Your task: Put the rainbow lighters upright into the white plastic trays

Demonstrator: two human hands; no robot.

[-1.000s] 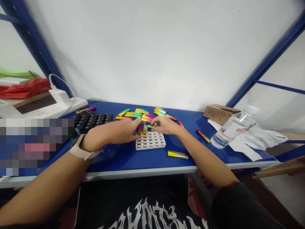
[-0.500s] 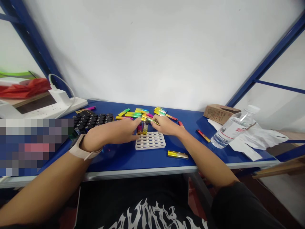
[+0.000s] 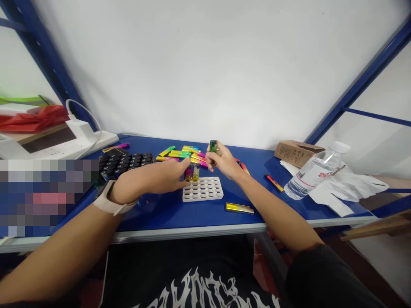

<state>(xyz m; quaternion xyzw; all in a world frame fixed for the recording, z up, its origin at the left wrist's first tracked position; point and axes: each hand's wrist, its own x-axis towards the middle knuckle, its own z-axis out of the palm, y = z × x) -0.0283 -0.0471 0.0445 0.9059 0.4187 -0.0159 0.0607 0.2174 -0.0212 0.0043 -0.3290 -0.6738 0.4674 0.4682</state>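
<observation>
Lighter (image 3: 213,146) partly hidden in right hand (image 3: 224,162)

Right hand (image 3: 225,163): fingers (image 3: 214,157) around green lighter (image 3: 213,145). Left hand (image 3: 165,175) at 2 upright lighters (image 3: 195,173), white tray (image 3: 205,195).

White wall (image 3: 205,72), smooth; soft bright patch low down. Slanting blue metal posts (image 3: 362,80) at either side. Glossy blue tabletop (image 3: 154,216), ridged grey edging (image 3: 192,232). Dark reddish floor (image 3: 260,270) partly visible below.
</observation>
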